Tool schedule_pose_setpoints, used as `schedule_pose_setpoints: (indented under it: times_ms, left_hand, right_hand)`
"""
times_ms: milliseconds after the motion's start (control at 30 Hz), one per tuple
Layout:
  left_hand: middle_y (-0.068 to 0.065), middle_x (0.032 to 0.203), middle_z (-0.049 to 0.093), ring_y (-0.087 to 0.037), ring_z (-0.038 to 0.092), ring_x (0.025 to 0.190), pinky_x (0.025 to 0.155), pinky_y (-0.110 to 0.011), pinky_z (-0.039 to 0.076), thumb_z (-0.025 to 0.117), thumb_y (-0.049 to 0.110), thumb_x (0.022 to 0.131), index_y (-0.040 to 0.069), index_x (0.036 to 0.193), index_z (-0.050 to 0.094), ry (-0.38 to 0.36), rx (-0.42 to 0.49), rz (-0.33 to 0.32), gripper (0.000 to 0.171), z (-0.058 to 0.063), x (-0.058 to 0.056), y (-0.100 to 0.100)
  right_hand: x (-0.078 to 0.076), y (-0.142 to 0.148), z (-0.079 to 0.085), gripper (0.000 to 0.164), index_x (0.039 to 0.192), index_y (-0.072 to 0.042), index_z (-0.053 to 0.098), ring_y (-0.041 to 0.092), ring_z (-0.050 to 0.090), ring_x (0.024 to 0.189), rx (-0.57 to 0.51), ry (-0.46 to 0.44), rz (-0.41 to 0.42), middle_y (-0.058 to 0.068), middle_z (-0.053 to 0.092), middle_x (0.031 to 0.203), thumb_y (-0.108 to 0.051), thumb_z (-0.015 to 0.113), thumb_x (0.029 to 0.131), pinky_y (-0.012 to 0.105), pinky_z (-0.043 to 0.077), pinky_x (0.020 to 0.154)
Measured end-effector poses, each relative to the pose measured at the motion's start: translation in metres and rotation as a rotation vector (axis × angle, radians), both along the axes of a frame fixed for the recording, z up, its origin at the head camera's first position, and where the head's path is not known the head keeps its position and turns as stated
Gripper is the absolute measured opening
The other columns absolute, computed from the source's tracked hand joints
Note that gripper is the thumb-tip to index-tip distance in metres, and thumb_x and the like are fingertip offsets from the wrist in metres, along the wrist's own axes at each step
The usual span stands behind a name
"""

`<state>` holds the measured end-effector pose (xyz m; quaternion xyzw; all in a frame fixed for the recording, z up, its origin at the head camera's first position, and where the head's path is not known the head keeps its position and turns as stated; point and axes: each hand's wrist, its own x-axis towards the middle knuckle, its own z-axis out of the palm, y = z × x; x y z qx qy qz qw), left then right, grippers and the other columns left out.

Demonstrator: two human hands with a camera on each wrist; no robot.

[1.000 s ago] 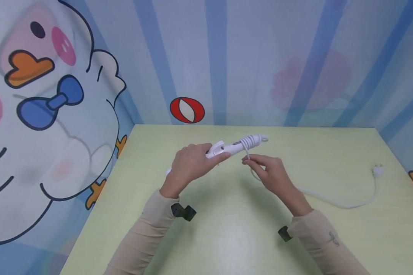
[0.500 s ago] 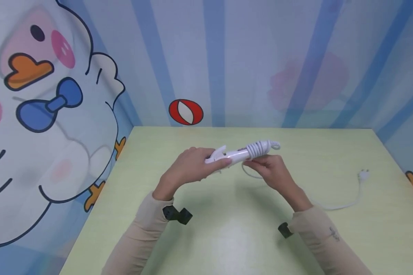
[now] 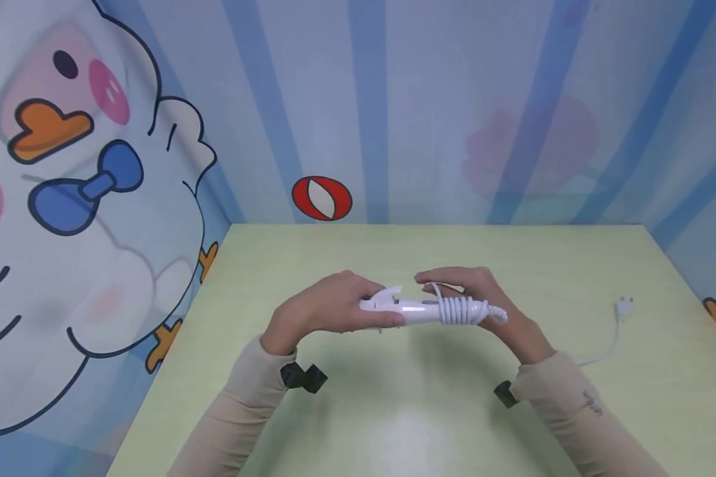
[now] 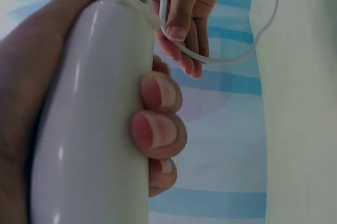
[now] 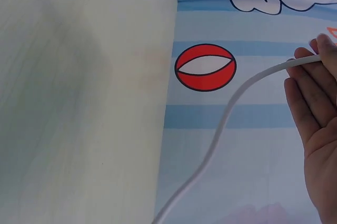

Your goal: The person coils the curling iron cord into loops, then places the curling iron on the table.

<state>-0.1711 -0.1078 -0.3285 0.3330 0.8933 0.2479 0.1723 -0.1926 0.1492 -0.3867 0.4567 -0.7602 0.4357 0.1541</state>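
My left hand (image 3: 328, 303) grips a white curling iron (image 3: 419, 313) above the table, held nearly level with its lever upward. In the left wrist view, fingertips (image 4: 159, 129) curl round the thick glossy white body (image 4: 100, 119). Several turns of its white power cord (image 3: 458, 311) wrap the handle's right end, where a ribbed strain relief sticks out. My right hand (image 3: 483, 286), just behind the wrapped end, pinches the cord between thumb and fingers. The right wrist view shows that cord (image 5: 218, 134) running from the pinch. The hand hides part of the iron.
The cord's two-pin plug (image 3: 623, 309) lies at the right of the pale yellow-green table (image 3: 394, 411). A printed cloth backdrop (image 3: 429, 119) with a cartoon bird rises behind and at the left of the table.
The curling iron has come lower and turned from slanting to nearly level. My right hand has carried the cord from below the handle to behind it. The plug has been drawn left.
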Motion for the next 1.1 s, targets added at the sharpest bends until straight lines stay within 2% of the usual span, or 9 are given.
schedule_pose_setpoints:
  times_ms: [67,133,267,400,600,733,900,1100]
  left_hand:
    - [0.013,0.07,0.06,-0.008,0.055,0.056,0.052,-0.027,0.046,0.053,0.066,0.079,0.028,0.088,0.062,0.018,-0.026,-0.024,0.039,0.0,0.001,0.001]
    - [0.013,0.069,0.06,-0.007,0.054,0.057,0.053,-0.027,0.046,0.053,0.067,0.078,0.028,0.087,0.062,0.029,-0.051,-0.042,0.04,0.0,0.001,0.003]
    - [0.011,0.063,0.055,-0.006,0.05,0.054,0.051,-0.025,0.042,0.052,0.071,0.076,0.028,0.082,0.061,0.09,-0.109,-0.074,0.044,0.002,0.002,0.007]
    - [0.009,0.058,0.051,-0.006,0.046,0.05,0.048,-0.025,0.038,0.052,0.073,0.074,0.027,0.076,0.059,0.14,-0.158,-0.059,0.046,0.003,0.002,0.007]
    - [0.008,0.057,0.049,-0.007,0.046,0.05,0.048,-0.025,0.038,0.051,0.074,0.074,0.026,0.076,0.057,0.199,-0.235,-0.002,0.048,-0.008,-0.002,0.007]
    - [0.008,0.06,0.051,-0.008,0.048,0.052,0.049,-0.026,0.039,0.051,0.072,0.076,0.026,0.082,0.056,0.199,-0.258,0.056,0.046,-0.017,-0.004,0.006]
    - [0.008,0.06,0.051,-0.009,0.048,0.052,0.048,-0.026,0.037,0.049,0.07,0.078,0.027,0.083,0.055,0.234,-0.232,0.165,0.044,-0.025,-0.006,0.004]
    - [0.005,0.062,0.051,-0.011,0.049,0.052,0.048,-0.027,0.038,0.051,0.065,0.081,0.024,0.089,0.055,0.241,-0.153,0.28,0.043,-0.03,-0.009,0.005]
  right_hand:
    - [0.0,0.0,0.003,0.027,0.111,0.0,0.064,0.014,0.065,0.093,0.035,-0.031,0.012,0.009,0.068,0.105,-0.002,0.063,0.084,0.017,0.047,0.079]
    - [-0.002,0.001,0.003,0.028,0.112,-0.003,0.064,0.015,0.064,0.097,0.092,-0.021,0.003,0.008,0.067,0.107,-0.002,0.063,0.084,0.019,0.047,0.081]
    - [-0.008,0.005,0.003,0.027,0.111,-0.01,0.065,0.013,0.062,0.1,0.215,0.065,-0.064,0.001,0.066,0.11,-0.005,0.064,0.084,0.025,0.048,0.081]
    - [-0.012,0.009,0.008,0.027,0.11,-0.012,0.065,0.013,0.062,0.099,0.271,0.102,-0.113,-0.002,0.066,0.108,-0.004,0.065,0.084,0.032,0.05,0.079]
    - [-0.014,0.009,0.021,0.026,0.104,-0.013,0.068,0.014,0.063,0.094,0.326,0.184,-0.142,-0.001,0.067,0.103,-0.004,0.07,0.079,0.033,0.051,0.077]
    - [-0.013,0.007,0.027,0.021,0.097,-0.013,0.07,0.014,0.064,0.088,0.346,0.283,-0.189,-0.001,0.068,0.097,-0.007,0.073,0.077,0.035,0.051,0.075]
    - [-0.009,0.001,0.033,0.017,0.088,-0.012,0.071,0.016,0.064,0.079,0.34,0.389,-0.281,-0.001,0.068,0.088,-0.008,0.077,0.072,0.038,0.05,0.073]
    - [0.003,-0.01,0.039,0.015,0.083,-0.009,0.07,0.019,0.063,0.07,0.347,0.43,-0.376,0.002,0.068,0.082,-0.006,0.077,0.071,0.038,0.049,0.069]
